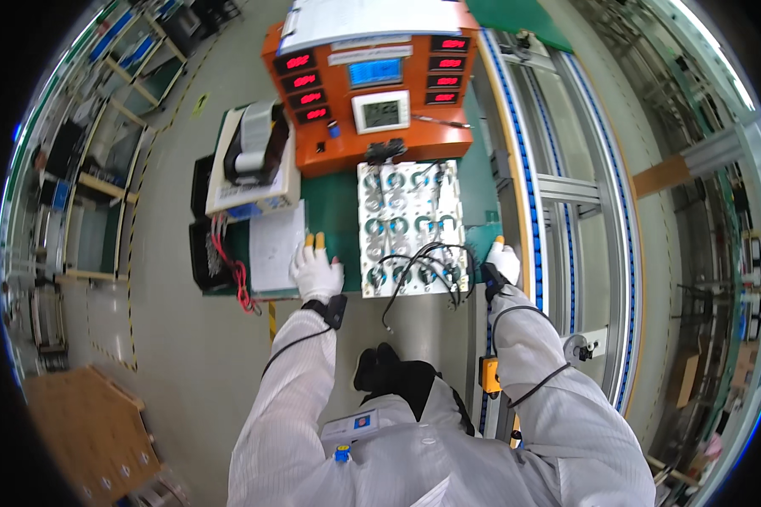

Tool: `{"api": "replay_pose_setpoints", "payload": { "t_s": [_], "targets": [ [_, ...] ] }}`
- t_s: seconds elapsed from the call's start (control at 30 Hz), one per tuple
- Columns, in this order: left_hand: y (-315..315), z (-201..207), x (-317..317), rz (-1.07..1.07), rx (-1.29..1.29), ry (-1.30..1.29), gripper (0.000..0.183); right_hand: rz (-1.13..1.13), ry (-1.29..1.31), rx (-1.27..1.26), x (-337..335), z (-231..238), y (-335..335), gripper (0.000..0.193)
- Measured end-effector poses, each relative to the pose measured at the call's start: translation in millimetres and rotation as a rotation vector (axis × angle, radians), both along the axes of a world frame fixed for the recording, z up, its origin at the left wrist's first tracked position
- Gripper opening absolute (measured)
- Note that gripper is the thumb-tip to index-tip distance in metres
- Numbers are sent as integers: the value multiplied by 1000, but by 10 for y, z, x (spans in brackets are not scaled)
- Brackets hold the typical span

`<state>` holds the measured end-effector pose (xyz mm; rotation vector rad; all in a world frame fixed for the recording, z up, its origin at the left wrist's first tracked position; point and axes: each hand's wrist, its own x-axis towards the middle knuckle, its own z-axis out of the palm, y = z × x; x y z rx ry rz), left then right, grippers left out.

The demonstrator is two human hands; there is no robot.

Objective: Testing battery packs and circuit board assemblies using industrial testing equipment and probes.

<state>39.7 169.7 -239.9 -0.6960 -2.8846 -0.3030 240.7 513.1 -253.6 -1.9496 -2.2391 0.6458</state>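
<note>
My left hand (pixel 316 270), in a white glove with yellow fingertip covers, rests with fingers stretched out on the green bench mat beside a white sheet of paper (pixel 279 247). Nothing shows in it. At the bench's right edge lies my right hand (pixel 505 260), gloved the same way, one yellow-tipped finger pointing forward; its other fingers are partly hidden. Between the hands, closer to the right one, stands a white fixture board (pixel 410 213) with rows of round greenish sockets. Loose black cables (pixel 423 262) lie over its near end. Both wrists wear black bands with cords.
Behind the board stands an orange test box (pixel 334 139) with red digital displays and a small screen. A white instrument (pixel 266 196) carrying a label roll sits at left, near red leads (pixel 238 275) and black bins (pixel 203 253). A conveyor rail (pixel 528 177) runs along the right.
</note>
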Motion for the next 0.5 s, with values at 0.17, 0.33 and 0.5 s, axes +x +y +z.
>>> {"api": "replay_pose_setpoints", "payload": {
  "t_s": [0.17,0.33,0.5],
  "targets": [
    [71,63,8,-3,-49,-56,65,-14,-5,-67,38,5,55,50],
    [65,83,-24,-12,-60,-37,66,-48,3,-104,-41,176,-15,54],
    [124,67,-10,-2,-75,-52,66,-32,7,-89,26,71,50,51]
  ]
}}
